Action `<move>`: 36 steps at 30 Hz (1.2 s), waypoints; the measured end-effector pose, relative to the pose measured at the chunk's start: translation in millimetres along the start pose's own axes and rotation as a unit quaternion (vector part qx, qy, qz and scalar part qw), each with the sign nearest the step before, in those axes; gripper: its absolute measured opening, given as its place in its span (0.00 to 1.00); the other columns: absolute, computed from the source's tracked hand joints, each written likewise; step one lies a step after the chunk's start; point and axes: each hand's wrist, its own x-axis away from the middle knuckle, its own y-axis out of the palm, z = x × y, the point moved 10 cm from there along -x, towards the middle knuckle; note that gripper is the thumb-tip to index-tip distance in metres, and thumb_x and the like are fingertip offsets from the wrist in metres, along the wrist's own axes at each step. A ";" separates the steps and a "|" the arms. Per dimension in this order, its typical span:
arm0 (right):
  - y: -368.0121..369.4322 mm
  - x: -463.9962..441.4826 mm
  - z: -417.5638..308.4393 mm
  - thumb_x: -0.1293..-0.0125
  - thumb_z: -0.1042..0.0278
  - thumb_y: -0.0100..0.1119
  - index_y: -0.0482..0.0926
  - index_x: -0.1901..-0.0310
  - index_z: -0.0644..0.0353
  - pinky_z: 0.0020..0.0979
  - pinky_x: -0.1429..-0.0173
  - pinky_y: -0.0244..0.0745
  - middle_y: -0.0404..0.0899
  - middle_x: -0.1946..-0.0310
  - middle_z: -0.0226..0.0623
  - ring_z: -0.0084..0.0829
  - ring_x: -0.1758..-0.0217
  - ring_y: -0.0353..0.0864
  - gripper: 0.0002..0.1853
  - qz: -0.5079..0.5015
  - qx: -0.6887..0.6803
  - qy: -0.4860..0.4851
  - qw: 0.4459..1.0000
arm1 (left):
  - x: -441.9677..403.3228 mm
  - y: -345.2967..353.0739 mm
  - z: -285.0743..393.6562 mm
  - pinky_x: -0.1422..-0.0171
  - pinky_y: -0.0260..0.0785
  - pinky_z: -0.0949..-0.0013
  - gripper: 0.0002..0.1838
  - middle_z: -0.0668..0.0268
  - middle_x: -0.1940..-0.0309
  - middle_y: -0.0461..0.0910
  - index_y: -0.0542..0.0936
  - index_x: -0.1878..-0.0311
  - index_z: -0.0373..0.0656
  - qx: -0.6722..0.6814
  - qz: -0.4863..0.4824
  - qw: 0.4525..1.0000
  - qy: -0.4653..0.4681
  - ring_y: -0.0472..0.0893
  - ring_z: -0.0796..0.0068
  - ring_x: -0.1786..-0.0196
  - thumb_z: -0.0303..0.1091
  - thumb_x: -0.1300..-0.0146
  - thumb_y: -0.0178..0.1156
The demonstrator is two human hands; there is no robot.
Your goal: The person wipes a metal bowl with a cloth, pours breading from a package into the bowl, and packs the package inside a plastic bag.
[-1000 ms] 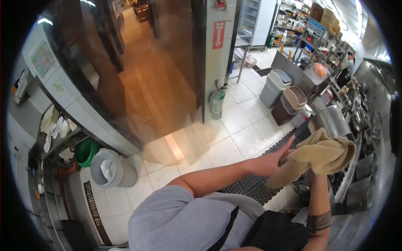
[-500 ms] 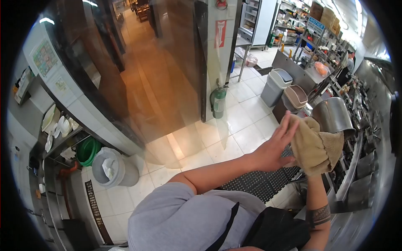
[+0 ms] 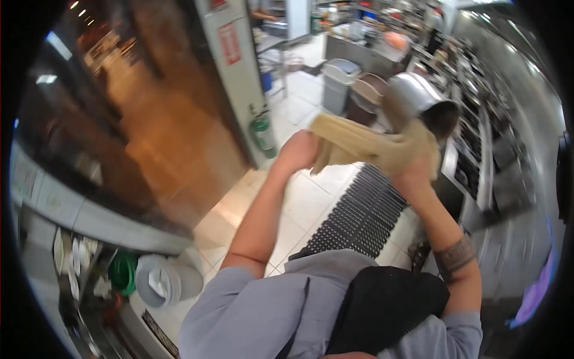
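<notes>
A tan cloth towel (image 3: 371, 143) stretches between my two hands above the floor. My left hand (image 3: 300, 149) is closed in a fist around its left end. At the other end my right hand (image 3: 414, 178) grips the towel from below, its fingers mostly covered by the cloth. Just beyond the right hand sits a large shiny metal pot (image 3: 418, 93), tipped so that its dark opening or base faces right. A blurred brownish shape overlaps the pot's near side, and I cannot make it out.
A grey bin (image 3: 336, 90) and a brown bin (image 3: 366, 96) stand past the towel. A black rubber mat (image 3: 362, 209) covers the tiles below. Cooking equipment lines the right. A fire extinguisher (image 3: 263, 134) stands by the doorway, with a white bucket (image 3: 161, 281) at lower left.
My left hand has gone from open fingers beside the towel to a fist on its end, pulled left. The towel, earlier draped over my right hand, is stretched out. My view has turned right.
</notes>
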 end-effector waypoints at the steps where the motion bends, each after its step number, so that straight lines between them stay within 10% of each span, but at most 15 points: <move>1: 0.3 1.5 -0.8 0.50 0.64 0.70 0.78 0.40 0.61 0.51 0.36 0.67 0.78 0.43 0.49 0.56 0.41 0.75 0.31 -0.023 0.012 0.007 1.000 | 0.7 17.0 -8.2 0.66 0.78 0.57 0.29 0.57 0.77 0.85 0.84 0.65 0.38 0.261 -0.042 0.961 -0.082 0.86 0.55 0.73 0.48 0.22 0.38; 6: 11.1 -11.4 -22.5 0.51 0.67 0.69 0.77 0.37 0.60 0.50 0.34 0.66 0.77 0.41 0.48 0.54 0.39 0.74 0.34 -0.084 -0.043 0.026 0.995 | -12.3 49.6 32.7 0.52 0.88 0.57 0.26 0.54 0.42 0.81 0.70 0.33 0.40 0.694 -0.082 0.715 -0.025 0.88 0.59 0.49 0.51 0.18 0.42; 9: 9.0 -13.5 -36.1 0.53 0.67 0.70 0.77 0.37 0.58 0.49 0.33 0.67 0.77 0.42 0.45 0.51 0.39 0.74 0.35 -0.140 -0.070 0.014 0.988 | -24.9 52.6 18.2 0.54 0.87 0.57 0.25 0.54 0.42 0.83 0.72 0.33 0.39 0.670 -0.077 0.738 -0.019 0.88 0.58 0.50 0.50 0.18 0.44; 10: 1.6 -11.8 -45.3 0.53 0.66 0.70 0.78 0.38 0.57 0.48 0.33 0.67 0.78 0.42 0.44 0.49 0.39 0.74 0.35 -0.110 -0.097 -0.042 0.988 | -26.6 46.7 7.7 0.58 0.87 0.60 0.28 0.54 0.47 0.85 0.74 0.35 0.38 0.499 -0.024 0.866 -0.026 0.89 0.59 0.52 0.54 0.20 0.43; 13: -0.9 -2.9 -51.0 0.51 0.64 0.70 0.78 0.39 0.57 0.49 0.33 0.66 0.77 0.42 0.42 0.48 0.38 0.73 0.33 -0.113 -0.113 -0.107 0.981 | -18.1 45.6 0.0 0.62 0.85 0.64 0.31 0.56 0.52 0.86 0.76 0.37 0.39 0.251 -0.094 0.961 -0.069 0.89 0.61 0.54 0.58 0.21 0.42; 15: 2.2 1.9 -46.4 0.48 0.62 0.71 0.77 0.38 0.58 0.50 0.33 0.65 0.77 0.41 0.41 0.50 0.36 0.72 0.33 -0.142 -0.100 -0.115 0.978 | -11.9 59.9 -15.3 0.66 0.83 0.65 0.32 0.56 0.53 0.87 0.76 0.37 0.41 0.294 -0.193 0.927 -0.134 0.89 0.62 0.58 0.59 0.20 0.37; 17: 8.3 8.6 -33.8 0.49 0.62 0.71 0.78 0.39 0.56 0.50 0.32 0.65 0.77 0.41 0.42 0.50 0.36 0.72 0.33 -0.188 -0.078 -0.073 0.976 | -16.9 66.4 7.2 0.58 0.84 0.61 0.30 0.55 0.49 0.86 0.76 0.36 0.42 0.668 -0.282 0.685 0.069 0.88 0.61 0.54 0.57 0.18 0.36; 18: 4.5 10.0 -36.7 0.49 0.62 0.71 0.78 0.39 0.56 0.50 0.32 0.65 0.77 0.41 0.42 0.50 0.36 0.72 0.33 -0.188 -0.085 -0.080 0.975 | -12.2 62.9 11.6 0.46 0.83 0.55 0.29 0.55 0.45 0.84 0.75 0.35 0.42 0.731 -0.152 0.664 -0.035 0.85 0.60 0.46 0.55 0.18 0.37; 20: 0.5 3.6 -46.3 0.51 0.68 0.68 0.79 0.41 0.53 0.47 0.35 0.68 0.79 0.44 0.39 0.46 0.42 0.76 0.31 -0.209 -0.083 -0.078 0.971 | -18.3 66.0 7.5 0.37 0.78 0.51 0.27 0.56 0.41 0.82 0.74 0.34 0.42 0.743 -0.113 0.656 0.069 0.82 0.58 0.39 0.53 0.18 0.41; 25: 20.2 -2.3 -79.2 0.45 0.65 0.69 0.77 0.41 0.57 0.49 0.37 0.69 0.78 0.46 0.45 0.53 0.43 0.74 0.28 -0.291 -0.185 -0.046 0.938 | 4.2 75.8 36.3 0.33 0.77 0.55 0.27 0.57 0.36 0.79 0.73 0.30 0.39 0.776 -0.209 0.590 0.070 0.83 0.64 0.40 0.49 0.21 0.52; 32: 17.9 -8.7 -86.1 0.47 0.64 0.71 0.79 0.44 0.57 0.48 0.37 0.70 0.79 0.48 0.43 0.51 0.43 0.75 0.26 -0.317 -0.159 -0.077 0.932 | 25.8 54.6 4.7 0.29 0.74 0.58 0.30 0.58 0.30 0.74 0.67 0.26 0.37 0.567 -0.180 0.804 -0.018 0.78 0.67 0.33 0.47 0.22 0.54; 34: 9.8 -9.9 -101.9 0.48 0.65 0.70 0.81 0.46 0.56 0.47 0.36 0.70 0.79 0.47 0.39 0.47 0.43 0.76 0.24 -0.299 -0.168 -0.157 0.926 | 38.7 57.0 -5.0 0.28 0.73 0.61 0.30 0.59 0.29 0.72 0.65 0.24 0.38 0.298 -0.244 0.923 -0.015 0.76 0.69 0.32 0.45 0.22 0.55; 36: 11.4 -2.6 -108.4 0.50 0.66 0.70 0.82 0.48 0.55 0.45 0.35 0.70 0.80 0.49 0.37 0.44 0.42 0.76 0.24 -0.287 -0.181 -0.187 0.922 | 40.1 71.1 -20.9 0.28 0.72 0.61 0.30 0.60 0.29 0.72 0.65 0.24 0.39 0.410 -0.243 0.879 -0.016 0.76 0.69 0.32 0.45 0.22 0.56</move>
